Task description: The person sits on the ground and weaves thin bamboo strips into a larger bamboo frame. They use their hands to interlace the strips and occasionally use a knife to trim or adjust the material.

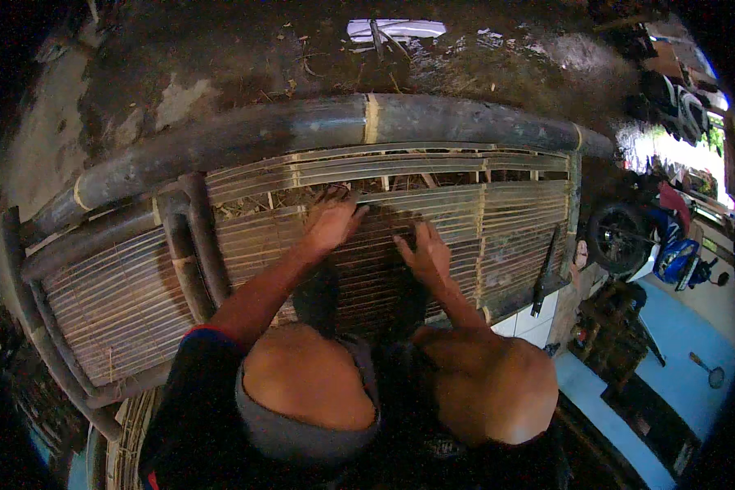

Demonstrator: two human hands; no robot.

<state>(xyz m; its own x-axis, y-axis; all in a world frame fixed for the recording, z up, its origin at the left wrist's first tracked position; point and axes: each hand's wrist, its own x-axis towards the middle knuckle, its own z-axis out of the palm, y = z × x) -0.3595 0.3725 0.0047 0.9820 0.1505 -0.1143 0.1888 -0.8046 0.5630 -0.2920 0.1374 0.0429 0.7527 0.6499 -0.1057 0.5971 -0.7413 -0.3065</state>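
Observation:
Long, thin bamboo slats [433, 200] lie side by side across a bamboo bench frame, with a gap between the far slats and the nearer ones. At that gap my left hand [331, 222] is closed over the edge of a slat, its fingertips in shadow. My right hand [429, 251] rests lower on the slats, a little to the right. Its thumb stands apart from its fingers, and I see nothing in it. Pale cross strips run under and over the slats near it. My bent knees are just below both hands.
A thick bamboo pole [465, 121] borders the far side. Bamboo posts [189, 253] form an end rest at left. A dark long-bladed knife [545, 273] lies on the slats' right end. Beyond stand a blue motorbike [676, 257] and a dark wooden block [612, 327].

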